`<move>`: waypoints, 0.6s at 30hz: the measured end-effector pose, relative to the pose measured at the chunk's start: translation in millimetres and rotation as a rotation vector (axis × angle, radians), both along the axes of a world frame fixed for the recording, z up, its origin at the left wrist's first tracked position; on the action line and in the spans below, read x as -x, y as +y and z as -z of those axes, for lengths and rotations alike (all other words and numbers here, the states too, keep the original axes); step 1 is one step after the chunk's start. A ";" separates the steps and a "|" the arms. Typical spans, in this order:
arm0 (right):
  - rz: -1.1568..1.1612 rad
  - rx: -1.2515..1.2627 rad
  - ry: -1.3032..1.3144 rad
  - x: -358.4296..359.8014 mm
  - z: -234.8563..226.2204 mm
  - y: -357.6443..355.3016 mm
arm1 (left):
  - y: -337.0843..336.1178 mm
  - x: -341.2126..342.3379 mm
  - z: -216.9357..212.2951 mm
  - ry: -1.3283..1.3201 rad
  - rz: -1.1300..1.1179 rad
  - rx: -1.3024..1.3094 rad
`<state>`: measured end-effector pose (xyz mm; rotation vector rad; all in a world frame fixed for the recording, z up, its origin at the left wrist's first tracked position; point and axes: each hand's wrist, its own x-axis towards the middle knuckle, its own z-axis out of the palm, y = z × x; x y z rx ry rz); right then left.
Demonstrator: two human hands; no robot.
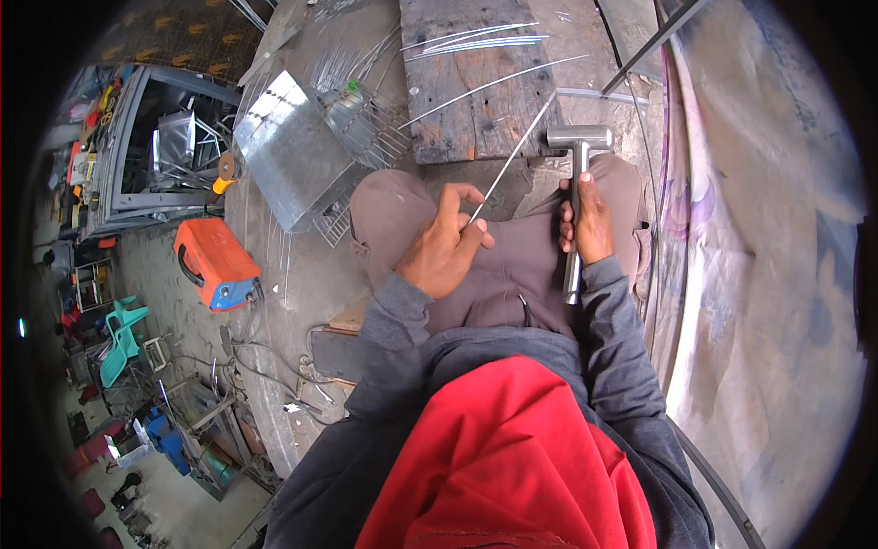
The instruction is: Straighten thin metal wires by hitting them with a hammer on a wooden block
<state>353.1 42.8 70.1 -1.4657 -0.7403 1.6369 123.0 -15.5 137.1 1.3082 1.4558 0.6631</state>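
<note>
My right hand (590, 220) is wrapped round the shaft of a metal hammer (580, 138), its head pointing away from me above my right knee. Between thumb and fingers, my left hand (445, 240) pinches one end of a thin metal rod (518, 149). The rod slants up and to the right, its far end near the edge of a thick, worn wooden board (466, 101). Several loose rods (480, 42) lie across that board, and one longer rod (512, 82) lies at a slant over it.
A sheet-metal box (294, 174) and wire grids (375, 128) stand left of the board. Beyond are an orange machine (217, 261) with cables and a metal frame (174, 199) full of scrap. A draped cloth (732, 229) hangs on the right, beside a slanting metal bar (654, 46).
</note>
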 end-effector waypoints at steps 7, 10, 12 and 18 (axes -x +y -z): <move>0.020 0.001 0.012 -4.1 2.1 0.0 | -4.9 -6.2 -15.9 -0.380 0.138 0.127; 0.017 -0.010 0.005 -2.1 1.8 -0.6 | -4.5 -9.2 -28.8 -0.681 0.037 0.057; 0.013 -0.010 -0.001 -2.6 2.0 -0.5 | 0.6 -14.4 -35.9 -0.764 0.110 -0.106; -0.028 -0.082 -0.076 -4.2 7.6 -1.9 | 16.1 -53.7 -52.9 -0.382 0.064 -0.513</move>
